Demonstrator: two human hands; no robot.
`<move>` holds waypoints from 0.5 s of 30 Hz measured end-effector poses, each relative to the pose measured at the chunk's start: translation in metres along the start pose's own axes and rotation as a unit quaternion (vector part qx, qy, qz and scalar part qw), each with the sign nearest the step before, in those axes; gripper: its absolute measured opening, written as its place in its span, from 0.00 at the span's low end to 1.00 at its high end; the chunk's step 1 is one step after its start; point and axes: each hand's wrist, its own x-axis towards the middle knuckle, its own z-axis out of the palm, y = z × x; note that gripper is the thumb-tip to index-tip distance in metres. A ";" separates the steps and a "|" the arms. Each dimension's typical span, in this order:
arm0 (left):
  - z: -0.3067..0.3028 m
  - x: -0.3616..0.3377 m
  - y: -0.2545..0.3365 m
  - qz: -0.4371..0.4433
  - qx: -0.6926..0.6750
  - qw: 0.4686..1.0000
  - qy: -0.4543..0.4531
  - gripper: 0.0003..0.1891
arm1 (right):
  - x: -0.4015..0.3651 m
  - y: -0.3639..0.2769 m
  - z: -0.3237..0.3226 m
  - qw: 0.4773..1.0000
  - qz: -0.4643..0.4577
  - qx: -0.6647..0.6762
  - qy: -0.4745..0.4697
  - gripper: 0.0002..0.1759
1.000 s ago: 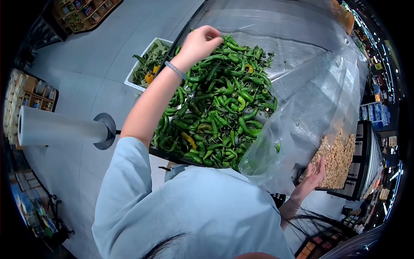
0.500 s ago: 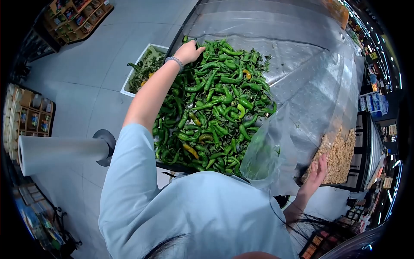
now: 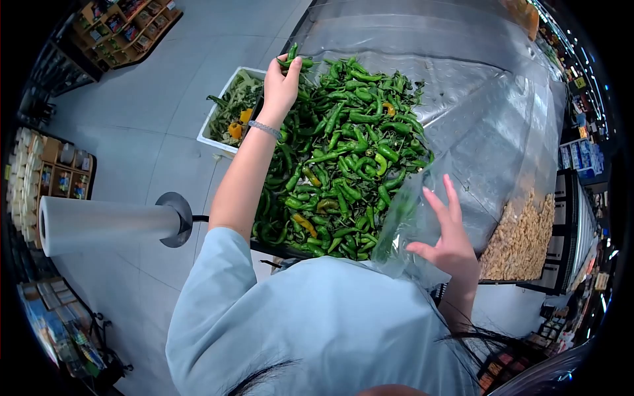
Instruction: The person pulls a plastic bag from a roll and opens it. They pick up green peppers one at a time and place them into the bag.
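Note:
My left hand [image 3: 282,89], a beaded bracelet at its wrist, is closed on a green pepper [image 3: 292,51] above the back left corner of the pepper pile. Long green peppers [image 3: 350,158], a few of them yellowed, spread in a heap in front of me. My right hand [image 3: 451,241] has its fingers spread, with the thumb and palm overlapping a clear plastic bag [image 3: 396,234]. This bag lies over the front right part of the heap, close to my shirt.
A white foam box [image 3: 205,132] of leafy trimmings and orange-yellow peppers stands left of the heap. Shelled peanuts [image 3: 518,241] are piled at the right. A bag roll [image 3: 109,226] juts out at the left. Grey sheeting [image 3: 472,145] covers the display behind.
My left hand has lifted off the heap with a green pepper in it. My right hand has moved left from the peanuts to the plastic bag, fingers spreading.

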 end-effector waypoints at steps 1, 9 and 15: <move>-0.002 -0.004 0.003 -0.055 -0.069 0.996 -0.013 0.21 | 0.003 0.001 0.005 1.000 -0.015 -0.019 0.015 0.38; 0.003 -0.059 0.027 -0.273 -0.329 0.891 -0.155 0.15 | 0.024 0.011 0.029 0.966 -0.077 -0.237 0.065 0.19; 0.032 -0.091 0.049 -0.210 -0.219 0.931 -0.201 0.11 | 0.030 0.019 0.026 0.972 0.060 -0.203 -0.100 0.15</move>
